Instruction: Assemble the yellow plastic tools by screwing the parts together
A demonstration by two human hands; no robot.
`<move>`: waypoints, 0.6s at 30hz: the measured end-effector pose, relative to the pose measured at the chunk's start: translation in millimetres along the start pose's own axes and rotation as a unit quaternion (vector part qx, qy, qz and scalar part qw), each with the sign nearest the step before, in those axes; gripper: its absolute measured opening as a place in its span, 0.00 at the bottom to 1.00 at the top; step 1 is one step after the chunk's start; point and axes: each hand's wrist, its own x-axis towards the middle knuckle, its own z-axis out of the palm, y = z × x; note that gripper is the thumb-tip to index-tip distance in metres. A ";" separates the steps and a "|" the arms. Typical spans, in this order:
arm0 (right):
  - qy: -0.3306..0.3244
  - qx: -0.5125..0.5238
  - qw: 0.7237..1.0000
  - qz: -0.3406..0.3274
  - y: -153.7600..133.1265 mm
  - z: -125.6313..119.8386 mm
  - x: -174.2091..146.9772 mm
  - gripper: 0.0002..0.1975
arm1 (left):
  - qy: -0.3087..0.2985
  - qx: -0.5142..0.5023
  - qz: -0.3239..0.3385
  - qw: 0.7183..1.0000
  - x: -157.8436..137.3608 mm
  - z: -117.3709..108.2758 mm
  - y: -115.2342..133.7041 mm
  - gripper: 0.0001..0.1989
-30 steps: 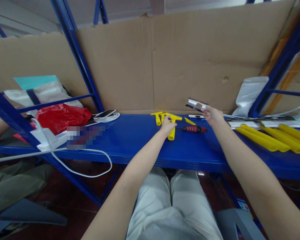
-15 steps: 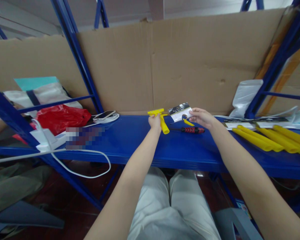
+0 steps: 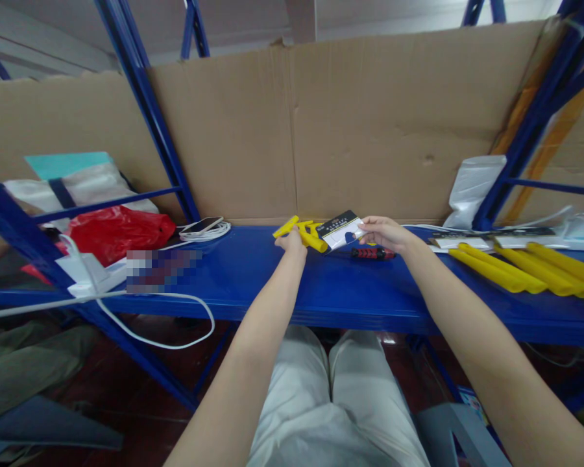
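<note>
My left hand (image 3: pixel 292 241) is closed around a yellow T-shaped plastic tool (image 3: pixel 314 239), its round handle pointing right and toward me. In my right hand (image 3: pixel 382 232), a black-and-white printed card (image 3: pixel 339 231) with a cut-out at its lower edge is pinched between thumb and fingers. The card's left side meets or overlaps the yellow tool; whether they touch I cannot tell. Below the right hand lies a screwdriver (image 3: pixel 371 253) with a red and black handle, its shaft toward the left. A small yellow piece (image 3: pixel 371 244) shows behind the card and fingers, mostly hidden.
On the blue bench (image 3: pixel 253 285), several yellow-handled tools (image 3: pixel 530 269) with cards lie at the right. A clear plastic bag (image 3: pixel 475 191) leans there. To the left are a phone (image 3: pixel 202 225), coiled white cable, power strip (image 3: pixel 97 279) and red bag (image 3: pixel 121 233). Cardboard stands behind.
The card has moved left and down, toward the yellow tool, and now covers most of the small yellow piece. My left hand has shifted left and turned the tool.
</note>
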 end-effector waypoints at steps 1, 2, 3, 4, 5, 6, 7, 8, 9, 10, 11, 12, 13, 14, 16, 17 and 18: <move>0.003 0.001 1.000 -0.002 0.2 0.2 0.1 0.08 | 0.004 -0.004 -0.006 1.000 -0.6 0.3 0.5 0.20; 0.004 0.002 1.000 -0.005 0.6 0.6 0.5 0.08 | 0.004 -0.007 -0.012 1.000 -1.3 0.8 0.8 0.20; 0.003 0.002 1.000 -0.006 1.5 1.1 1.0 0.08 | 0.000 -0.008 -0.018 1.000 -2.2 1.5 0.8 0.19; 0.000 0.003 1.000 -0.007 2.7 1.9 1.8 0.08 | -0.008 -0.008 -0.023 1.000 -3.3 2.2 0.6 0.17; -0.004 0.003 1.000 -0.006 4.3 2.9 2.7 0.08 | -0.017 -0.007 -0.027 0.999 -4.4 3.0 0.2 0.15; -0.008 0.003 1.000 -0.003 6.0 4.1 3.7 0.08 | -0.025 -0.008 -0.030 0.999 -5.5 3.7 -0.2 0.14; -0.011 0.004 1.000 -0.001 8.0 5.6 4.7 0.08 | -0.030 -0.010 -0.035 0.999 -6.7 4.5 -0.6 0.13; -0.012 0.006 1.000 0.002 9.9 7.3 5.7 0.08 | -0.033 -0.012 -0.041 0.999 -7.9 5.1 -0.9 0.12; -0.012 0.009 1.000 0.003 11.6 9.1 6.5 0.08 | -0.036 -0.014 -0.049 0.998 -9.0 5.6 -1.0 0.12; -0.011 0.012 1.000 0.003 13.2 10.9 7.1 0.08 | -0.041 -0.015 -0.060 0.997 -10.0 6.0 -1.0 0.12; -0.007 0.016 1.000 0.001 14.4 12.6 7.5 0.09 | -0.047 -0.017 -0.073 0.996 -10.8 6.3 -0.8 0.12; -0.002 0.020 1.000 -0.004 15.2 14.1 7.7 0.09 | -0.055 -0.019 -0.085 0.995 -11.3 6.5 -0.6 0.12; 0.005 0.023 1.000 -0.010 15.7 15.2 7.7 0.09 | -0.063 -0.022 -0.094 0.993 -11.5 6.6 -0.5 0.12; 0.012 0.026 0.999 -0.018 15.9 16.0 7.8 0.09 | -0.070 -0.027 -0.102 0.992 -11.3 6.6 -0.4 0.12; 0.026 0.030 0.999 -0.037 15.6 16.3 7.8 0.09 | -0.088 -0.038 -0.113 0.989 -9.5 6.7 -0.8 0.13; 0.033 0.032 0.998 -0.047 15.2 16.1 8.0 0.09 | -0.098 -0.039 -0.119 0.987 -8.2 6.8 -1.3 0.13; 0.040 0.033 0.997 -0.057 14.9 15.6 8.2 0.10 | -0.110 -0.037 -0.125 0.985 -6.7 6.9 -2.1 0.12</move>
